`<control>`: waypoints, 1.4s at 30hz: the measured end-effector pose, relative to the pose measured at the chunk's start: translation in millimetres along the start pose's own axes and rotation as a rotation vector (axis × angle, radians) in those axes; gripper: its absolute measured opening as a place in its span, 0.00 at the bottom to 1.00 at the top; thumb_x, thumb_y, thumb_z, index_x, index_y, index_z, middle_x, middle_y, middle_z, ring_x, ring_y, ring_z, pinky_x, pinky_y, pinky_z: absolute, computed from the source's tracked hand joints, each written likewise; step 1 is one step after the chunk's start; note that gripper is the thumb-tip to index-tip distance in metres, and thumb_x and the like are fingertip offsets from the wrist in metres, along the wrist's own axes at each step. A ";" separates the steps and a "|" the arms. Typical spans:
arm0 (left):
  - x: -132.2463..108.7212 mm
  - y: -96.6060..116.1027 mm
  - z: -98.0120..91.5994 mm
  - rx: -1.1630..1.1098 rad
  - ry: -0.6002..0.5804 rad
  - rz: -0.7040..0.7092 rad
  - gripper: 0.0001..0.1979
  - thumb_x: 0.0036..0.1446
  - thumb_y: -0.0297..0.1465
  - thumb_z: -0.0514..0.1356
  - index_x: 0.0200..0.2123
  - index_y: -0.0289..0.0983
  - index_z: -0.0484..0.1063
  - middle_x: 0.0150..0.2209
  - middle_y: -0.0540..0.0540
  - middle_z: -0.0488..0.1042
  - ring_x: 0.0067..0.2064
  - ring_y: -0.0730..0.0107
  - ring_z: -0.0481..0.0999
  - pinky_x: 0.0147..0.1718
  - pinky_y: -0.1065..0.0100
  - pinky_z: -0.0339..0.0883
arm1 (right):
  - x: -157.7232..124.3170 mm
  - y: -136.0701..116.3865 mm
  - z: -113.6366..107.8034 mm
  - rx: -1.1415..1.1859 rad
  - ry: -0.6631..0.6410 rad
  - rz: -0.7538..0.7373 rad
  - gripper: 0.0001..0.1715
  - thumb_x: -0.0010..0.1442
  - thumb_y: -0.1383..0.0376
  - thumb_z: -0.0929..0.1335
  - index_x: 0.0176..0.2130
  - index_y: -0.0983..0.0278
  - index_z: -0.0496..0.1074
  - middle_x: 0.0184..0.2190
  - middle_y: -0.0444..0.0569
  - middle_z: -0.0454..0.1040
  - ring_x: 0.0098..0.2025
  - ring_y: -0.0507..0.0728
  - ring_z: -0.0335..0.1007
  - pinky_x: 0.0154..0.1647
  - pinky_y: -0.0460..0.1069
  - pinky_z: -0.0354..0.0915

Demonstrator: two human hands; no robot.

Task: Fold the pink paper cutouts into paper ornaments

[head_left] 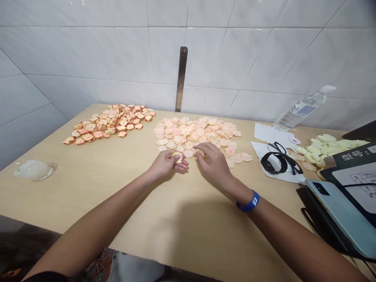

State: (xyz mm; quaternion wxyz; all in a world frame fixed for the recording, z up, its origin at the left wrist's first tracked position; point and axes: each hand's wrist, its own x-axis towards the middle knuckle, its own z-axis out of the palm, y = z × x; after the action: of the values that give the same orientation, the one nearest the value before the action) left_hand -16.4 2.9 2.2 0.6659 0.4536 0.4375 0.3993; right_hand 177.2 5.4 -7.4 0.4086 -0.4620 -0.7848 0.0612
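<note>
My left hand (167, 164) is closed on a small flower-shaped piece (177, 157), pale yellow with red marks on its scalloped rim, held between thumb and fingers. To its right, my right hand (216, 164) reaches over the near edge of a heap of pale pink and cream flower-shaped pieces (199, 131). Thumb and forefinger are apart there, with nothing visible between them; the other fingers are partly hidden. At the back left lies another heap of yellow flower-shaped pieces with red rims (110, 121), some of them stacked.
A clear cup with white contents (33, 170) is at the left. On the right are a tilted plastic bottle (304, 109), white paper (264, 154), a black wristband (274, 162), glasses (277, 147), pale yellow-green pieces (323, 147) and a light-blue phone (346, 219). A tiled wall (117, 51) stands behind.
</note>
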 end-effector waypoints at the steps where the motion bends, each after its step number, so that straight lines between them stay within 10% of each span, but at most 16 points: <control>1: -0.5 0.3 0.8 0.002 -0.001 0.008 0.17 0.52 0.40 0.67 0.31 0.31 0.71 0.28 0.42 0.77 0.29 0.66 0.79 0.32 0.63 0.75 | -1.9 -6.2 1.3 0.050 -0.024 -0.001 0.14 0.65 0.65 0.61 0.43 0.61 0.74 0.42 0.54 0.76 0.45 0.61 0.72 0.47 0.55 0.67; 7: -4.9 -2.4 3.0 0.235 0.001 0.031 0.15 0.53 0.40 0.65 0.29 0.34 0.68 0.23 0.46 0.75 0.24 0.66 0.77 0.25 0.67 0.70 | -8.1 -25.1 3.3 0.327 -0.140 0.193 0.12 0.62 0.58 0.66 0.42 0.62 0.74 0.34 0.50 0.76 0.33 0.56 0.69 0.35 0.51 0.65; 15: -14.3 0.8 3.9 1.144 0.160 0.316 0.14 0.52 0.44 0.63 0.34 0.39 0.70 0.22 0.49 0.70 0.26 0.64 0.70 0.24 0.69 0.51 | -10.3 -28.1 11.1 0.551 -0.319 0.374 0.11 0.58 0.57 0.69 0.31 0.63 0.72 0.24 0.43 0.68 0.27 0.51 0.61 0.28 0.47 0.57; 31: -19.7 7.5 11.0 1.143 0.017 0.227 0.33 0.44 0.50 0.67 0.51 0.41 0.65 0.35 0.47 0.77 0.36 0.57 0.76 0.29 0.68 0.58 | -7.5 -34.8 6.3 0.579 -0.434 0.550 0.19 0.58 0.50 0.68 0.32 0.64 0.74 0.16 0.41 0.67 0.20 0.50 0.62 0.23 0.46 0.57; 42: -17.4 4.3 8.0 0.867 -0.037 0.309 0.36 0.45 0.48 0.68 0.54 0.38 0.65 0.38 0.45 0.75 0.38 0.62 0.74 0.33 0.67 0.63 | 2.5 -23.1 -2.0 1.078 -0.576 0.743 0.20 0.51 0.53 0.73 0.23 0.65 0.69 0.13 0.39 0.63 0.17 0.45 0.49 0.19 0.45 0.47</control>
State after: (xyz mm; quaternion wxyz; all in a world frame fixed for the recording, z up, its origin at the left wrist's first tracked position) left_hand -14.6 -14.1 11.8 0.3548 0.7572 0.4795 0.2660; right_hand 162.5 -6.3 6.3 0.3085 -0.3980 -0.5129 0.6953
